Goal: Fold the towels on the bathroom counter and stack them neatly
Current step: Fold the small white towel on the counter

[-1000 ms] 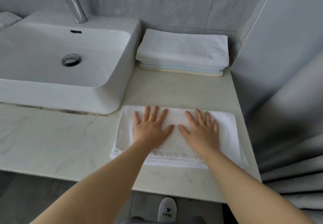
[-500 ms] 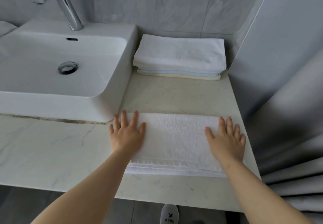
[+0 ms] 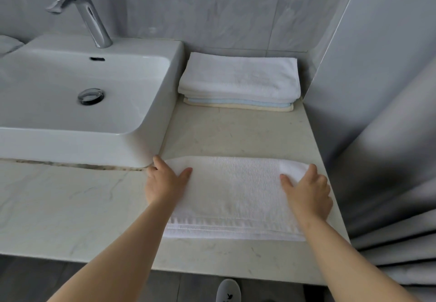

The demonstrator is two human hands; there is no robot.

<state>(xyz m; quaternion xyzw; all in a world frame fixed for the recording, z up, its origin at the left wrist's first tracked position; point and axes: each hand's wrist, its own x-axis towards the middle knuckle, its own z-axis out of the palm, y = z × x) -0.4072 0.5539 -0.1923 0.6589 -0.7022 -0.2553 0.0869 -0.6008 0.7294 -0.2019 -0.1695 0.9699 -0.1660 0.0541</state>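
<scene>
Fingers [image 3: 158, 162] of both your hands curl round the towel's [image 3: 236, 193] ends.
Your left hand [image 3: 165, 183] grips by the sink [image 3: 70, 146], right hand [image 3: 308, 192] at the bench [image 3: 236, 131] edge; the stack [image 3: 238, 77] lies behind.

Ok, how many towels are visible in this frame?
4. The front towel, white, is gripped by the left hand and right hand. Three are stacked at the back: top white towel, light blue towel, cream towel lowest. The white layers may hide another.

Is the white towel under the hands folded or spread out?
Folded: the white towel shows several stacked layers along its near edge.
</scene>
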